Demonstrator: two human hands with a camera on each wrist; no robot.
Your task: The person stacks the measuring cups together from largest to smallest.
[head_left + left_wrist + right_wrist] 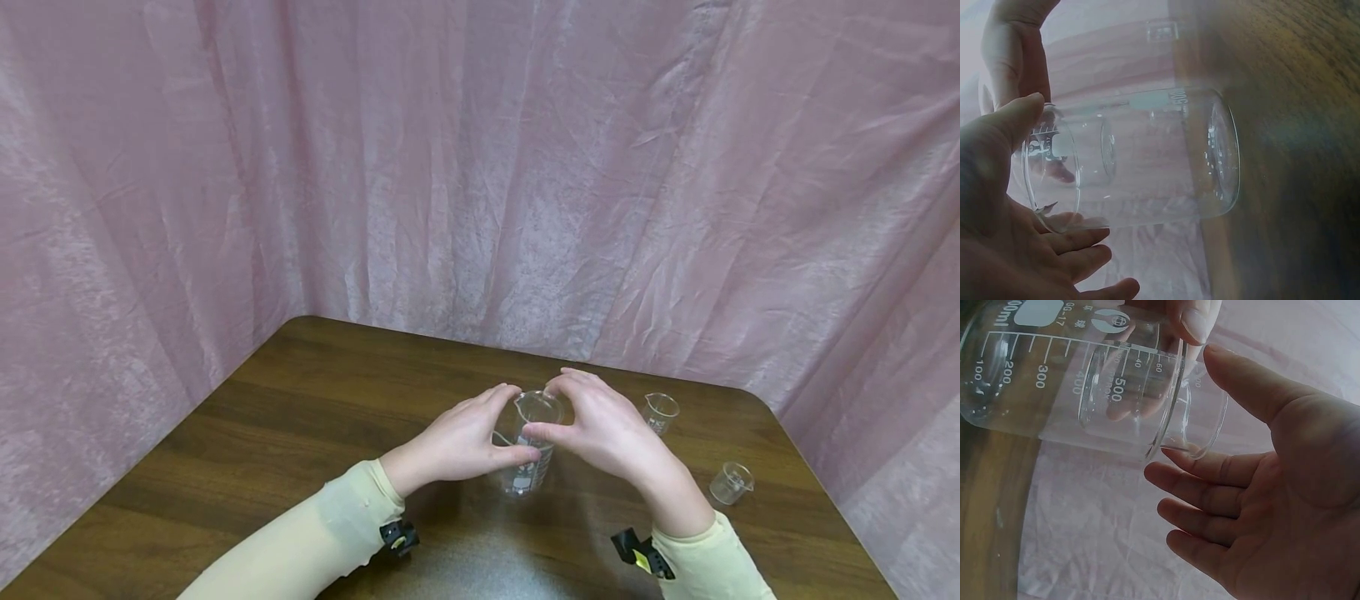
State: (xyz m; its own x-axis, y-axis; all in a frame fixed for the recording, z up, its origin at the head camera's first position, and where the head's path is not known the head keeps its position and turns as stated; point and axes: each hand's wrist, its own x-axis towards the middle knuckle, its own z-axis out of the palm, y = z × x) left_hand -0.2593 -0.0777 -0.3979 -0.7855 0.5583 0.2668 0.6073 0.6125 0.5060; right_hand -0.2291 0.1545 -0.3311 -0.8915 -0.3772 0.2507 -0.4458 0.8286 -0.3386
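Observation:
In the head view a large clear glass beaker (522, 478) with white markings stands upright on the wooden table. Partway inside its mouth is a smaller glass beaker (539, 406), whose rim stands above the larger one's rim. My left hand (459, 440) holds the large beaker near its top, thumb (1027, 115) on one side and fingers on the other. With thumb and fingertips, my right hand (603, 427) grips the smaller beaker at its rim. The white volume scale (1047, 359) shows on the large beaker in the right wrist view.
Two more small glass beakers stand on the right side of the table (300, 400): one beaker (661, 408) farther back, another beaker (731, 483) nearer. Pink curtains (480, 183) hang behind and beside the table.

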